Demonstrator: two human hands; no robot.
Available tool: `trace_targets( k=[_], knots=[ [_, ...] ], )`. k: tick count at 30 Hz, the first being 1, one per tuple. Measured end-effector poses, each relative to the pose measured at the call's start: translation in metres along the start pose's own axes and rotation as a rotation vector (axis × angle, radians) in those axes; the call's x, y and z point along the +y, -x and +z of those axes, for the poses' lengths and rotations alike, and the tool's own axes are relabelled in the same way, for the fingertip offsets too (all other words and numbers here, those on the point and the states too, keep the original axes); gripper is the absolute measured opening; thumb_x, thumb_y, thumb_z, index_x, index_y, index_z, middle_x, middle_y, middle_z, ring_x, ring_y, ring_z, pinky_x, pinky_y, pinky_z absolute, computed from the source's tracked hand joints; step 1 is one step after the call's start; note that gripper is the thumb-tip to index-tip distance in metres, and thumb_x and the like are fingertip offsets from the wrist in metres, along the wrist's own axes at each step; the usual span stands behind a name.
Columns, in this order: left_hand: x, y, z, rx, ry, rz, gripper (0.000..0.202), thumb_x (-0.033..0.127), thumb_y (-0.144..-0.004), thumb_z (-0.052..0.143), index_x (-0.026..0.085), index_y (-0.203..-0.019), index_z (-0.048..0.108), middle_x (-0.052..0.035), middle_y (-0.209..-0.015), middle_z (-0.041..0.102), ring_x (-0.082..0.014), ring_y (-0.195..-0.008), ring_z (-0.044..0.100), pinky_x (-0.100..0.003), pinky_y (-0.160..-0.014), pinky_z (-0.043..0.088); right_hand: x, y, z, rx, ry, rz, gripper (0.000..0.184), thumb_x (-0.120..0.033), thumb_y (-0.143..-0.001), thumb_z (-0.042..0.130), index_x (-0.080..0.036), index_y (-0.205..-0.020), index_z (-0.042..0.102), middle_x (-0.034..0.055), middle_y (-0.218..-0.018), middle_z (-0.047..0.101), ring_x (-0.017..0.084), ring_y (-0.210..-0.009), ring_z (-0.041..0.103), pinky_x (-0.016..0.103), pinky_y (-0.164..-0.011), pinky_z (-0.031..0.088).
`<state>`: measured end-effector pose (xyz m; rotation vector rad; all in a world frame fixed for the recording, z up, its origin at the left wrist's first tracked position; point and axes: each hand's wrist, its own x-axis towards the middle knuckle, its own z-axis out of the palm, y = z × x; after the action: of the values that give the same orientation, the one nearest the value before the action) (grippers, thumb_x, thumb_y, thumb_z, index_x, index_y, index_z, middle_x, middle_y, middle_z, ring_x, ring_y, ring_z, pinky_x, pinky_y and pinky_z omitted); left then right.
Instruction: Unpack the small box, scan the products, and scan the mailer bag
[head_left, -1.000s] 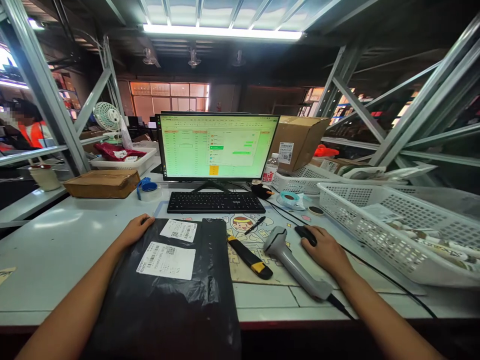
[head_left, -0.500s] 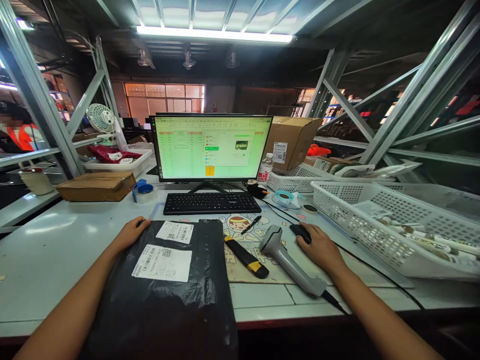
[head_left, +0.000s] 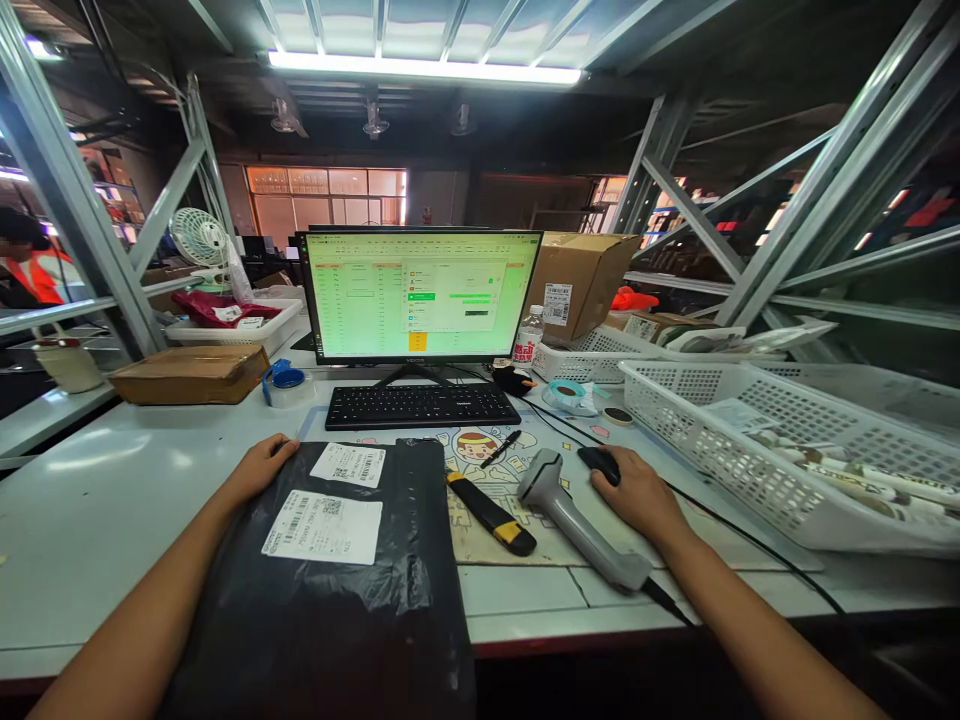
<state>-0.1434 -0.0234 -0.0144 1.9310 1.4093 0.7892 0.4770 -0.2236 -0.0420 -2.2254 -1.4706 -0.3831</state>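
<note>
My left hand [head_left: 264, 466] grips the upper left edge of a black plastic mailer bag [head_left: 352, 620], its fingers curled at the bag's edge. Two white printed labels [head_left: 322, 527] are stuck on the bag, which overhangs the front edge of the desk. Over a black computer mouse [head_left: 598, 463] lies my right hand [head_left: 637, 495], closed around it. Between the hands, a grey barcode scanner [head_left: 581, 530] rests on a cartoon-printed mat beside a black and yellow utility knife [head_left: 491, 513]. A black pen [head_left: 500, 449] lies farther back.
Behind the mat stand a keyboard [head_left: 421, 407] and a lit monitor [head_left: 420, 300]. White perforated baskets [head_left: 720, 470] line the right side. At the left are a flat cardboard box [head_left: 189, 375] and blue tape [head_left: 287, 380]. A person in an orange vest [head_left: 34, 275] is at far left.
The chat window on the monitor has scrolled: the picture in it has moved and new green lines show. Both hands stay where they were, and the view shifts very slightly.
</note>
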Motion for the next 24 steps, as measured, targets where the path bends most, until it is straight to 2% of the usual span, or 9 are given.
trace_targets(
  k=[10, 18, 24],
  knots=[
    [0.005, 0.0025, -0.0005, 0.006, -0.008, -0.005, 0.067, 0.086, -0.076, 0.046, 0.022, -0.082, 0.061, -0.0043, -0.081, 0.069, -0.0273, -0.084, 0.063, -0.034, -0.073, 0.045, 0.0, 0.0001, -0.0005, -0.001, 0.007, 0.005, 0.056, -0.047, -0.09, 0.042, -0.013, -0.13, 0.059, 0.0186, -0.135, 0.062, 0.032, -0.119, 0.064, 0.047, -0.107, 0.051],
    [0.0004, 0.0012, -0.0004, -0.005, 0.011, -0.02, 0.067, 0.086, -0.078, 0.048, 0.021, -0.084, 0.063, -0.0066, -0.087, 0.071, -0.0296, -0.087, 0.064, -0.035, -0.074, 0.045, 0.0, 0.0007, -0.0005, -0.013, 0.047, 0.017, 0.058, -0.046, -0.093, 0.042, -0.018, -0.14, 0.058, 0.0129, -0.144, 0.059, 0.032, -0.122, 0.063, 0.047, -0.102, 0.054],
    [-0.0004, 0.0003, -0.0005, -0.01, -0.005, -0.015, 0.068, 0.087, -0.077, 0.046, 0.022, -0.088, 0.063, -0.0069, -0.09, 0.072, -0.0306, -0.09, 0.064, -0.036, -0.077, 0.044, 0.0003, 0.0001, -0.0003, 0.0, 0.043, 0.001, 0.056, -0.042, -0.092, 0.046, -0.012, -0.136, 0.059, 0.0159, -0.137, 0.063, 0.032, -0.119, 0.064, 0.046, -0.105, 0.053]
  ],
)
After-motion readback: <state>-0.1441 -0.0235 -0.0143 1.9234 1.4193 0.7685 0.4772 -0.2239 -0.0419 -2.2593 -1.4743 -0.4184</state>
